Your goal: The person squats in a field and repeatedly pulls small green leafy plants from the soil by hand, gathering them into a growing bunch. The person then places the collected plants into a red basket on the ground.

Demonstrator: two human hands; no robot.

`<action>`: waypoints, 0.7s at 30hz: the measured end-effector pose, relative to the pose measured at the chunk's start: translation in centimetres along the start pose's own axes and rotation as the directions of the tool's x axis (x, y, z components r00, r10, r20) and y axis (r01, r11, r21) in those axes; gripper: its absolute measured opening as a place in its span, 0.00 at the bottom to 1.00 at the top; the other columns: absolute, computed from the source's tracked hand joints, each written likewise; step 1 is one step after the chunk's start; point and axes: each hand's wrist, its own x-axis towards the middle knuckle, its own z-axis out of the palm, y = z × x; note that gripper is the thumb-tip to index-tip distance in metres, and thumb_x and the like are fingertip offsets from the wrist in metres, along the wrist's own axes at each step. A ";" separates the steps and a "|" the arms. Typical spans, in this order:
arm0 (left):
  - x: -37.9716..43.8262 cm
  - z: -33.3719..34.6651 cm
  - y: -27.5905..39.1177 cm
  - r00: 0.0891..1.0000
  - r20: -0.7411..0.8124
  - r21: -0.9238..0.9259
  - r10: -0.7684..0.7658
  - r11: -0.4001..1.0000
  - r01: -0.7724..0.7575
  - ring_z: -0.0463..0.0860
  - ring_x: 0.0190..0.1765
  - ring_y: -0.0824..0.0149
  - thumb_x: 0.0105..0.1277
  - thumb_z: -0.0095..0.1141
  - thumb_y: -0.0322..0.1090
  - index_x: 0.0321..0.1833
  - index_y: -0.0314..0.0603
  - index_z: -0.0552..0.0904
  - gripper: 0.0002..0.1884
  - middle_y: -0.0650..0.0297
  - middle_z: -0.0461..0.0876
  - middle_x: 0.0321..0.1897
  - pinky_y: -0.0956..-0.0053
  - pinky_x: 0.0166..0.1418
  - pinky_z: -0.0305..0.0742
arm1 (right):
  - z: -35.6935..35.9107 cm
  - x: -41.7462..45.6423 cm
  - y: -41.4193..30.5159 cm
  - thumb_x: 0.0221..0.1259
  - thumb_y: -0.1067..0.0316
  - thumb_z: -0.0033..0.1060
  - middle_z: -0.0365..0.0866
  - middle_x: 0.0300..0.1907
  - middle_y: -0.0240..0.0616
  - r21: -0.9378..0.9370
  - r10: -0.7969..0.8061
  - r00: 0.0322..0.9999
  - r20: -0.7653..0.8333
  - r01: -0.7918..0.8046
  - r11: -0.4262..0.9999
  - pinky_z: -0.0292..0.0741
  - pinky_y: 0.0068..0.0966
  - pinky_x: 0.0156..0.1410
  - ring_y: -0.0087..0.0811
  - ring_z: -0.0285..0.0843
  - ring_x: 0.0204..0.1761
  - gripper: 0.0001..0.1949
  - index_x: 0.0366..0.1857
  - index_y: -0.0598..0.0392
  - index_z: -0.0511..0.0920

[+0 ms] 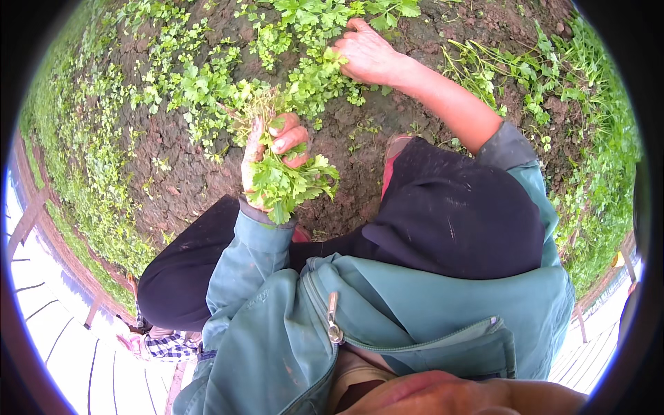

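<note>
My left hand (282,142) is closed around a bunch of leafy green herb plants (293,184), which look like parsley or celery. Its pale roots and stems stick out above the thumb, and the leaves hang down over the wrist. Farther forward and to the right, my right hand (365,54) is down among low growing green plants (316,78), its fingers bent at the leaves. Whether those fingers grip a stem cannot be told, as the back of the hand hides them.
Brown soil (342,150) lies before my bent knees. Pulled or leaning stems (487,65) are at the right. Dense green plants (596,129) grow along the right and left sides. Part of another person in a checked garment (168,346) shows at lower left.
</note>
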 end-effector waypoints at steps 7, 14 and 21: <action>0.0 -0.4 0.7 1.000 -0.020 0.071 -0.021 0.997 0.022 0.66 0.33 0.75 0.77 0.45 0.45 0.39 0.45 0.69 0.12 0.70 0.64 0.29 0.78 0.36 0.68 | -4.5 -0.3 0.2 0.54 0.69 0.56 0.81 0.24 0.40 0.105 0.103 0.975 0.198 -0.125 0.986 0.64 0.50 0.66 0.41 0.82 0.36 0.03 0.30 0.53 0.79; -0.1 -2.5 0.8 0.976 -0.207 0.305 0.067 0.952 -0.001 0.80 0.51 0.63 0.74 0.48 0.56 0.56 0.46 0.75 0.22 0.59 0.79 0.48 0.63 0.54 0.79 | -10.9 -0.3 -6.4 0.46 0.69 0.71 0.81 0.32 0.27 0.273 -0.029 0.821 -0.571 0.223 0.936 0.69 0.34 0.56 0.32 0.79 0.42 0.12 0.36 0.47 0.82; -0.5 -2.3 0.4 0.986 -0.162 0.332 0.023 0.943 0.033 0.80 0.48 0.63 0.74 0.51 0.42 0.54 0.41 0.75 0.15 0.59 0.79 0.44 0.64 0.53 0.81 | -10.0 -3.5 -8.8 0.54 0.64 0.67 0.77 0.53 0.38 0.657 0.062 0.916 -0.396 0.235 0.716 0.64 0.37 0.66 0.39 0.73 0.57 0.15 0.46 0.50 0.80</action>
